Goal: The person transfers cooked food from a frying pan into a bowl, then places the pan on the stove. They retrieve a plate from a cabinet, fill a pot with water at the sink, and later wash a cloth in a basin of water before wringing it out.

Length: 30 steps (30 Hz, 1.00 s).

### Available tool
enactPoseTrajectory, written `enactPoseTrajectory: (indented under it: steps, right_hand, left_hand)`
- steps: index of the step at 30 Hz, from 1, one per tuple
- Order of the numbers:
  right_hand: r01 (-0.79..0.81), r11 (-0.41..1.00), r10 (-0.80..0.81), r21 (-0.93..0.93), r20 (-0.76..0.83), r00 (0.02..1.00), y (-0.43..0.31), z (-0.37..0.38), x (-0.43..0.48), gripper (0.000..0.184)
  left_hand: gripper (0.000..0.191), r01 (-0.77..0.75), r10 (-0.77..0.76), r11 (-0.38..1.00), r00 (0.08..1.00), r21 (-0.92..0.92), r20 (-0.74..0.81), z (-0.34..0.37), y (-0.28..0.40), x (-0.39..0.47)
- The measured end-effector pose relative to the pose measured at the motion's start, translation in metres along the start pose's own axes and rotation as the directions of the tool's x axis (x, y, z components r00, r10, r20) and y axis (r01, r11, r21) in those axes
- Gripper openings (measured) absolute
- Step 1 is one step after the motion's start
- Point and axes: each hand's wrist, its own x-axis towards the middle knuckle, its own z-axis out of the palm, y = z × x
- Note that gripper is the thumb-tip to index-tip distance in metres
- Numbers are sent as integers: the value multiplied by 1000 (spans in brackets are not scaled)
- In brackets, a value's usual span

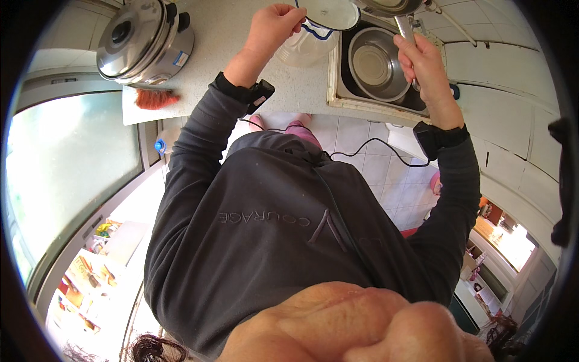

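Note:
My left hand [277, 27] pinches the near edge of a round, pale lid or shallow dish [329, 14] with a dark blue rim. Below that rim stands a clear container [307, 47] with a blue edge, partly covered by the round piece. My right hand [421, 56] is closed around the metal handle [405, 28] of a pan or ladle [392, 5], whose bowl is cut off at the top of the picture. Beneath it, a stainless steel basin [375, 65] sits in the sink [337, 90], left of my right hand.
A steel electric cooker with a lid [133, 40] stands on the counter [217, 27] at the left. A red-bristled brush [156, 98] lies near the counter's edge. Black cables [375, 141] hang between my wrist devices and body. A plastic bottle [168, 141] stands below, by the window.

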Motion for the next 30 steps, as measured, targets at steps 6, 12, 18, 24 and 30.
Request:
enactPoseTrajectory:
  steps: [6,12,18,24,30]
  right_hand:
    - [-13,1000,13,5,-11,1000,0,1,-1,31]
    - [-14,1000,15,10,-10,1000,-1,3,-1,32]
    - [-3,1000,3,11,-21,1000,0,3,-2,31]
    - [10,1000,-10,14,-6,1000,4,1,-1,29]
    - [11,1000,-11,16,-14,1000,4,3,-2,28]
  left_hand:
    - [27,-1,1,1000,1000,-16,27,0,-1,1]
    - [26,20,-20,999,1000,-39,1,0,0,1]
    - [26,-4,4,1000,1000,-7,11,-1,-1,1]
    - [26,-13,13,1000,1000,-27,16,0,2,-1]
    - [26,-46,46,999,999,9,-4,2,6,-5]
